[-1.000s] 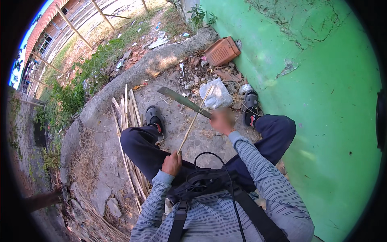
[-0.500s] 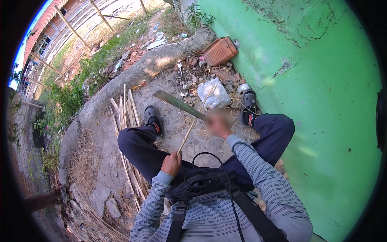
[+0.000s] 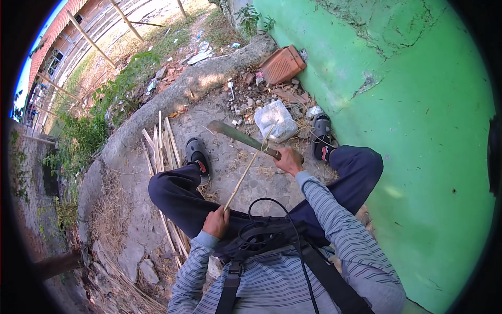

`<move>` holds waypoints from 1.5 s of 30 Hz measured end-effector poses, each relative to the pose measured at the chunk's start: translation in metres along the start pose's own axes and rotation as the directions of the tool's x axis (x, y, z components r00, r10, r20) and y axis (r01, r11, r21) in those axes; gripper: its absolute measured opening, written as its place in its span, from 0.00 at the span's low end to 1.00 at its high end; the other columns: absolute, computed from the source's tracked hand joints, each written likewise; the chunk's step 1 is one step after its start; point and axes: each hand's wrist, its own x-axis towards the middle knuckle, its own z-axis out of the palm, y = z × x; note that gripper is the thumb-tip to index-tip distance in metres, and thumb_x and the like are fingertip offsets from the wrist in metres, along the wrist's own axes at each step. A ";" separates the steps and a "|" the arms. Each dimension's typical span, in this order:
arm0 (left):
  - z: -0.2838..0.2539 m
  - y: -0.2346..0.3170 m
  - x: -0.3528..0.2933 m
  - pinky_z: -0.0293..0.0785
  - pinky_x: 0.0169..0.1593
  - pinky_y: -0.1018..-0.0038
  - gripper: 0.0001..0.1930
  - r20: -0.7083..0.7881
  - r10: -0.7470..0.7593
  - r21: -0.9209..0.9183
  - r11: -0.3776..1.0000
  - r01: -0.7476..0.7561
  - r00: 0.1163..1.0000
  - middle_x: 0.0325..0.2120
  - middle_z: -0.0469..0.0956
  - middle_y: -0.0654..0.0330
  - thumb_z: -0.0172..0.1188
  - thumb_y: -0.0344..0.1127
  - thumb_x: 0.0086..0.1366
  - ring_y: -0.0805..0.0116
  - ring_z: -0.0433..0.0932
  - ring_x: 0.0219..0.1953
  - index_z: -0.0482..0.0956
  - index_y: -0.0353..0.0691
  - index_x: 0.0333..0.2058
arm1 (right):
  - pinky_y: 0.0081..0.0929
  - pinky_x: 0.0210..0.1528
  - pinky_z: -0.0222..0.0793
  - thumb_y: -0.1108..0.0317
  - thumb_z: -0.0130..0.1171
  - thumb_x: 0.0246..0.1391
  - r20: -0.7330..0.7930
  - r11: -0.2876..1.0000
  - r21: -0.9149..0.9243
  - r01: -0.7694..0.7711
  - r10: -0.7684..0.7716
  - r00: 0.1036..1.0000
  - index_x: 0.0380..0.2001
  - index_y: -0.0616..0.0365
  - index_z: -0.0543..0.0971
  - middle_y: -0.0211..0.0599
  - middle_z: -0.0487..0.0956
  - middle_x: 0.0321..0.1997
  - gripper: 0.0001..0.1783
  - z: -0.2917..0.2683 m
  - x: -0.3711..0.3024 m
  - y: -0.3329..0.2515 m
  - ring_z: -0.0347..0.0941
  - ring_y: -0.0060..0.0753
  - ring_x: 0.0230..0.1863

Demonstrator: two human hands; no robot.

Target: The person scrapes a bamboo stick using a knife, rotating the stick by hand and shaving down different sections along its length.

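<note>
Sitting on the stony ground (image 3: 251, 178) beside the green wall (image 3: 418, 131), you grip a thin bamboo strip (image 3: 246, 170) in your left hand (image 3: 216, 222), fingers closed round its lower end. Your right hand (image 3: 288, 159) is wrapped round the handle of a machete (image 3: 238, 135), its blade crossing the strip's upper part. More strips (image 3: 162, 146) lie left of your legs. The right hand, blurred earlier, is now sharp, and the blade sits lower.

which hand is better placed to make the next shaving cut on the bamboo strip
Right. The right hand grips the big knife, whose blade lies across the thin bamboo strip near its far end. The left hand only grips the strip's near end by the lap, so it likely just steadies.
</note>
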 end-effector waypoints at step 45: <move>-0.088 0.016 0.030 0.56 0.14 0.79 0.20 0.470 0.097 -0.818 0.421 0.392 0.877 0.21 0.61 0.67 0.41 0.53 0.78 0.78 0.59 0.13 0.68 0.43 0.35 | 0.27 0.14 0.58 0.43 0.65 0.56 0.726 0.521 0.230 -0.822 0.471 0.501 0.32 0.63 0.77 0.32 0.70 0.13 0.28 0.098 -0.031 0.080 0.64 0.25 0.11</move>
